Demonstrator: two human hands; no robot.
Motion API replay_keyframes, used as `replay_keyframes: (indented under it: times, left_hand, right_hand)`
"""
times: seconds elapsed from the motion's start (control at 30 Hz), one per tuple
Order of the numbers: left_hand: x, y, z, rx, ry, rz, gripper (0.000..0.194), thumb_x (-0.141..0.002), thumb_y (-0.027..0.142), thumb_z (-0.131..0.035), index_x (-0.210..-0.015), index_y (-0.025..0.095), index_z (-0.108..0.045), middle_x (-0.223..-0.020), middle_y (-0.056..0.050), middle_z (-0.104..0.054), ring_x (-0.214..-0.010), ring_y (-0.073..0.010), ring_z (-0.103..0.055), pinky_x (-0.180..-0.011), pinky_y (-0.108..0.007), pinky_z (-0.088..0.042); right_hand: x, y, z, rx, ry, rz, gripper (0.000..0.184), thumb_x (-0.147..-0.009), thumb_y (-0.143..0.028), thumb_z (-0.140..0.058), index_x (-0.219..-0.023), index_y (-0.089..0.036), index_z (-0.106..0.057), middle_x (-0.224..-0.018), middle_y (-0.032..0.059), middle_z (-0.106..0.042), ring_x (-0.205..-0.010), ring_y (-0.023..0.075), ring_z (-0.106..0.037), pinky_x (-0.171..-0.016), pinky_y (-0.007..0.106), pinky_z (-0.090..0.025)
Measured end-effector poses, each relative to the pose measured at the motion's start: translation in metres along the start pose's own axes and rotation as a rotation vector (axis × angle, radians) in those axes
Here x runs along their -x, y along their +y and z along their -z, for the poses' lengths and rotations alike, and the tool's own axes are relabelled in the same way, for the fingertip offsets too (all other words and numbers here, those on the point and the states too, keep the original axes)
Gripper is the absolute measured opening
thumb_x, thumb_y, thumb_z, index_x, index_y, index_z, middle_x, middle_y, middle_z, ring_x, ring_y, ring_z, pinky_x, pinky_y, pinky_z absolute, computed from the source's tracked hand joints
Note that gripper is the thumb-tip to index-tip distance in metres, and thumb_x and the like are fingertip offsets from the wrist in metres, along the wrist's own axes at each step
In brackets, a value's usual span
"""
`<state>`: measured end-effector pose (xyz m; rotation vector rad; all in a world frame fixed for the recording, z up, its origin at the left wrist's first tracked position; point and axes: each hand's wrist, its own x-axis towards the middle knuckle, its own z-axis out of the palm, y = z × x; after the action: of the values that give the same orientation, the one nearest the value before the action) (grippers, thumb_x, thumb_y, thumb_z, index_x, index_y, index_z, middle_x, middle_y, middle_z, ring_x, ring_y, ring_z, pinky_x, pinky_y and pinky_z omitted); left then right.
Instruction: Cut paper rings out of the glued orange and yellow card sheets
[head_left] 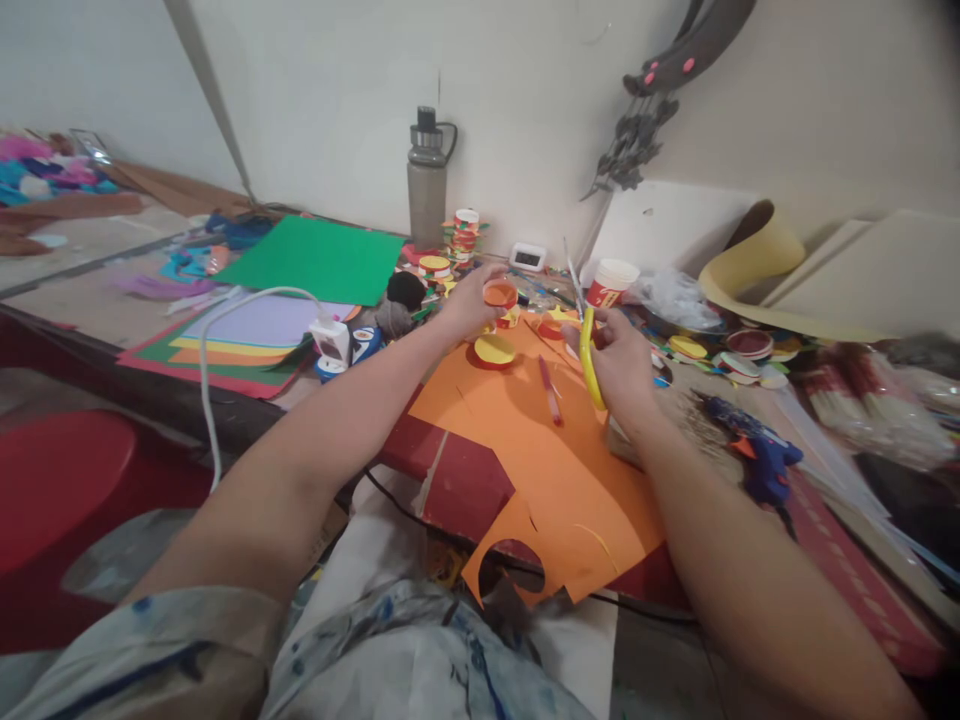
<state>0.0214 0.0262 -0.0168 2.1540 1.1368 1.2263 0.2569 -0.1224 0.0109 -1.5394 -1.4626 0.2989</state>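
Note:
Over the far part of an orange sheet [600, 470], my left hand [474, 302] is closed on a small round piece with an orange top [500, 293]; whether it is a paper disc or a small cup I cannot tell. My right hand [621, 362] grips scissors [590, 372] by their yellow handles, blades pointing up and away. Below my left hand lies a yellow-topped round piece [494, 350] with a red rim. A red pen [550, 390] rests on the sheet between my hands. Nearer me is an orange scrap [517, 530] with a round hole cut in it.
A grey bottle [427, 195] and a red-and-white paper cup [611, 283] stand toward the wall. Coloured sheets [319, 258] and a white plug adapter [330, 343] lie left. At right are a blue glue gun [761, 455] and bagged sticks [874, 400]. A red stool [64, 490] stands lower left.

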Motion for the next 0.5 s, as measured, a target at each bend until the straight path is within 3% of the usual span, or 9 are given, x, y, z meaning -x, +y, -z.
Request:
replay_keyframes:
  times: [0.37, 0.5]
  left_hand:
    - [-0.001, -0.011, -0.006, 0.094, 0.126, 0.075, 0.069, -0.069, 0.006, -0.094, -0.134, 0.018, -0.075, -0.151, -0.018, -0.077, -0.145, -0.0348, -0.072, -0.130, -0.050, -0.052]
    - [-0.002, -0.013, -0.007, 0.272, 0.170, 0.144, 0.049, -0.083, 0.021, -0.094, -0.128, 0.019, -0.074, -0.135, -0.015, -0.082, -0.127, -0.0291, -0.077, -0.116, -0.046, -0.060]
  right_hand:
    - [-0.001, 0.003, -0.001, 0.048, -0.021, 0.011, 0.082, -0.089, -0.093, -0.068, -0.121, -0.019, -0.082, -0.084, 0.0065, -0.073, -0.074, 0.0235, -0.060, -0.073, 0.038, -0.048]
    - [-0.001, 0.006, -0.002, 0.056, -0.013, 0.040, 0.076, -0.091, -0.088, -0.069, -0.120, -0.020, -0.081, -0.087, 0.0073, -0.075, -0.076, 0.0234, -0.062, -0.074, 0.038, -0.049]
